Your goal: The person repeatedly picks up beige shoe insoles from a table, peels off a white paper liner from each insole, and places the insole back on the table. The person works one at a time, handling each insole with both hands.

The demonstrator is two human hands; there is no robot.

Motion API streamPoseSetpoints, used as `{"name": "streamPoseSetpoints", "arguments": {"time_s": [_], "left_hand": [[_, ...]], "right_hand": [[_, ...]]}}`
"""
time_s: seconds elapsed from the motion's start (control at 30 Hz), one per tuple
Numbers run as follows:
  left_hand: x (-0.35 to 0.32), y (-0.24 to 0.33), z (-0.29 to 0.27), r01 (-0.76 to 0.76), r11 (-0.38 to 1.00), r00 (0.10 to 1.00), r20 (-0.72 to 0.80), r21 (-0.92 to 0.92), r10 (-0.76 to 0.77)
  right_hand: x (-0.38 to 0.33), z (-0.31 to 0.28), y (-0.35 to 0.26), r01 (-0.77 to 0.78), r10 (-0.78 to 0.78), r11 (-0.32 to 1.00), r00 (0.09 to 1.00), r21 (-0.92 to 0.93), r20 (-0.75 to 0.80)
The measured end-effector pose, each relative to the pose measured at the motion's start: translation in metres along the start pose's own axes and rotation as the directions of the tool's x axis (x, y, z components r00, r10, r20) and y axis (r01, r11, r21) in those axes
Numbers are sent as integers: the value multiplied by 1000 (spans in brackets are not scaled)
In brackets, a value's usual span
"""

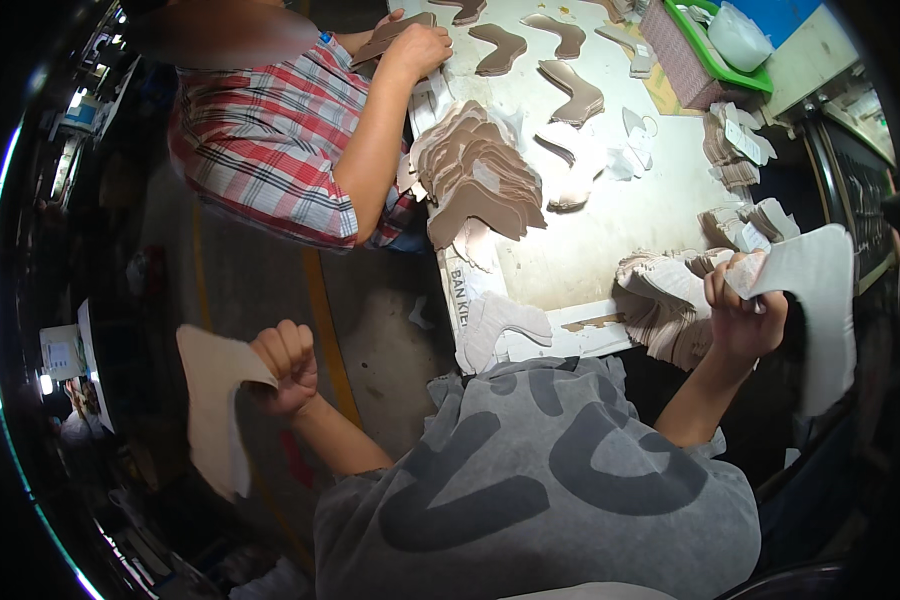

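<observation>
My left hand (288, 368) is closed on one end of a curved beige cut piece (210, 405), held out to the left of the table. On the right, my right hand (745, 305) grips a curved off-white cut piece (825, 310), whose wide part hangs down beyond the fingers. Both pieces look flat, flexible and boomerang-shaped; whether they are fabric or leather I cannot tell. A fanned stack of pale cut pieces (665, 300) lies on the table next to my right hand. One light grey curved piece (505, 325) rests at the table's near left corner.
Across the white table (650, 215), a large heap of brown cut pieces (480, 175) and several small piles spread out. A co-worker in a plaid shirt (270, 160) handles brown pieces at the far left. A pink basket with a green rim (685, 60) stands far right, near more pale stacks (735, 145).
</observation>
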State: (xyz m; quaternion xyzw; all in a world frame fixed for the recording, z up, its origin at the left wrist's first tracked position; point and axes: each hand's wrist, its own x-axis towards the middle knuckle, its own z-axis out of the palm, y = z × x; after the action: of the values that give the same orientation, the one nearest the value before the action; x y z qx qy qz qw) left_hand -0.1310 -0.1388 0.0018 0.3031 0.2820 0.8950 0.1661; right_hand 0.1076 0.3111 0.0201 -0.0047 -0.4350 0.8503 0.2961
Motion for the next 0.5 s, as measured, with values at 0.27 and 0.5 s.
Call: {"name": "streamPoseSetpoints", "arguments": {"time_s": [0.27,0.5], "left_hand": [[22,-113,10,232,484,954,-100,844,-282],[30,-175,4,-376,264,895,422,888,-147]], "right_hand": [[-11,29,46,-124,67,917,985,-379,-162],[2,62,72,148,106,875,871,-460,480]]}}
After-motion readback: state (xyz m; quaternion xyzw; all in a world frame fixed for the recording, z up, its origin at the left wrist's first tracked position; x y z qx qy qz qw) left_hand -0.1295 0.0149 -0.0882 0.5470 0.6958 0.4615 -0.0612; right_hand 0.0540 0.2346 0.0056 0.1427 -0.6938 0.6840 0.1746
